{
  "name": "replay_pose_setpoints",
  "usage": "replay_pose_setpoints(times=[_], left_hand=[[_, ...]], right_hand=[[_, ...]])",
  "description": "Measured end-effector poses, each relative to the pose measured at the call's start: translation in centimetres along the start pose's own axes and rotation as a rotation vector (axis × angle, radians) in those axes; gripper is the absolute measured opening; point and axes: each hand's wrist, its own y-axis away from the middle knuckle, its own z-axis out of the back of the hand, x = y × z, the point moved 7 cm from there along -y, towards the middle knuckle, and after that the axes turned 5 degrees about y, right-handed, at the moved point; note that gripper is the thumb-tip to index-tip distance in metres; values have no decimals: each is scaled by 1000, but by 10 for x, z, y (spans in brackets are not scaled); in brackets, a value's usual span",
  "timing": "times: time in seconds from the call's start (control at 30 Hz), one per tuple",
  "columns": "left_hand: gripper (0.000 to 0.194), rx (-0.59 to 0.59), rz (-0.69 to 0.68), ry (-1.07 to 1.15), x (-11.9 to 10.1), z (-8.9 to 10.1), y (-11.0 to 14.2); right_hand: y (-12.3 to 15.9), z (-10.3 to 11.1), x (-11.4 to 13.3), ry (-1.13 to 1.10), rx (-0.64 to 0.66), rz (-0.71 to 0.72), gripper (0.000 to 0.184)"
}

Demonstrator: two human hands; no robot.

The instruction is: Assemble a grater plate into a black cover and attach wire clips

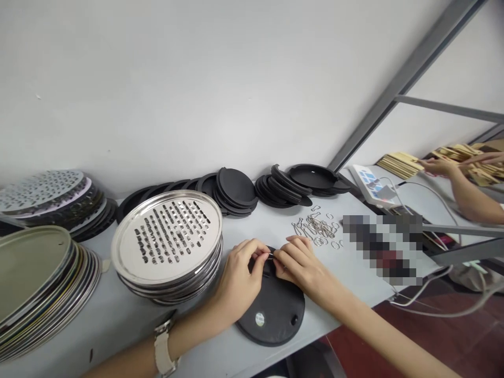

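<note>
My left hand [244,275] and my right hand [297,265] meet over the top edge of a round black disc [271,310] lying on the grey table. Thumb and forefinger of the left are pinched around a thin, shiny metal piece [270,256], perhaps a ring; its shape is mostly covered by fingers. The right's fingertips are pressed together at its other end, against the disc's edge. On the disc's face are a small round sticker [260,319] and a dark knob [294,319]. Beyond my right hand lies a loose pile of metal rings and clasps [317,227].
Left stand stacks of round plates [173,241], printed discs [43,194] and greenish plates [31,268]. Black round pieces [236,186] line the wall. A pixelated patch covers items at right. Past the metal frame [444,105], another person's hands [441,167] handle yellowish pieces.
</note>
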Motion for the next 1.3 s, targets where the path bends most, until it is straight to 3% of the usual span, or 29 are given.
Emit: replay_pose_setpoints(times=[0.37, 0.87, 1.07, 1.3], left_hand=[[15, -46, 36, 8, 5, 0, -3], [13, -31, 35, 28, 5, 0, -1], [16, -10, 47, 53, 4, -1, -2], [15, 9, 83, 56, 5, -2, -4]], right_hand=[[-4, -10, -10, -269, -5, -13, 10], [-1, -15, -8, -112, 79, 14, 11], [-2, -10, -8, -208, 50, 6, 13], [-5, -8, -11, -368, 41, -108, 21]])
